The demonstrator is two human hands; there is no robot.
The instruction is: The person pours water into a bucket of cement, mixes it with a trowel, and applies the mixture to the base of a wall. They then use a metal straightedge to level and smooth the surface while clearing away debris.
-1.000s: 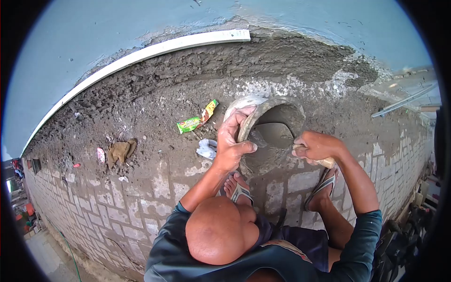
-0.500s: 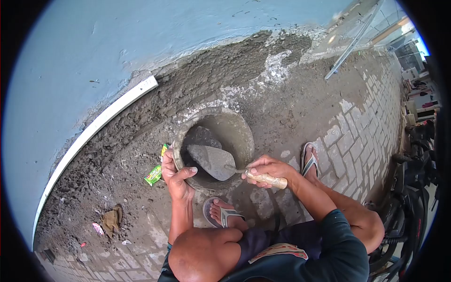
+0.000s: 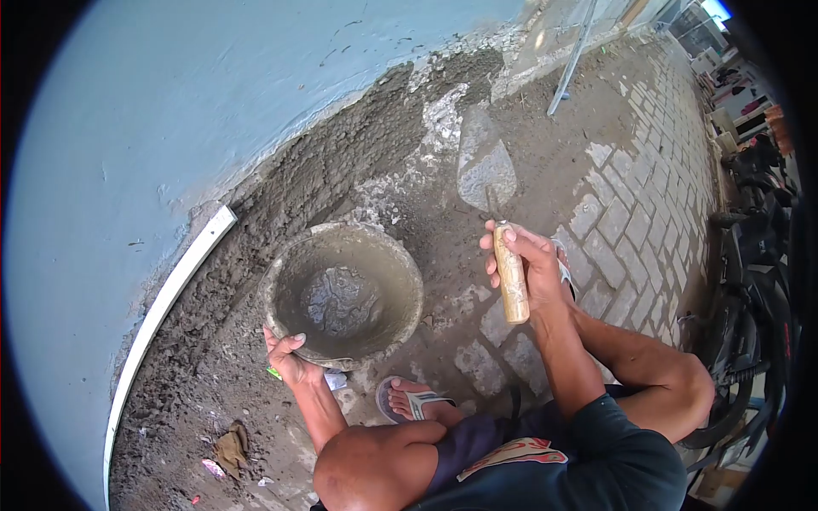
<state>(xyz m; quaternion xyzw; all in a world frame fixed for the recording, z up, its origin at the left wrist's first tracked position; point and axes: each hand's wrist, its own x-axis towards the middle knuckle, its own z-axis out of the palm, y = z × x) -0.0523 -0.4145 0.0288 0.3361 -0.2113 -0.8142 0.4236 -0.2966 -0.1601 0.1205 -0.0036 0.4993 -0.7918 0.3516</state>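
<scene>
My right hand (image 3: pixel 532 260) is wrapped round the wooden handle of a trowel (image 3: pixel 487 167). Its grey blade points away from me, above the ground to the right of the bucket, with some wet mortar on it. With my left hand (image 3: pixel 292 358) I grip the near left rim of a round, mortar-caked bucket (image 3: pixel 407 294), thumb over the edge and fingers hidden outside. Wet mortar (image 3: pixel 339 298) lies in the bottom of the bucket. Beyond it, rough fresh mortar (image 3: pixel 341 166) covers the lower strip of the blue wall (image 3: pixel 213 94).
A long white bar (image 3: pixel 166 302) leans along the wall at left. A metal strip (image 3: pixel 573 60) stands at the far right of the wall. Paving blocks (image 3: pixel 635 213) run to the right, beside a parked motorbike (image 3: pixel 750 315). A brown rag (image 3: pixel 230 449) and litter lie at lower left.
The trowel has come out of the bucket and swung right and away, its blade now pointing forward. The bucket has tilted back upright, showing the mortar inside. My view has shifted.
</scene>
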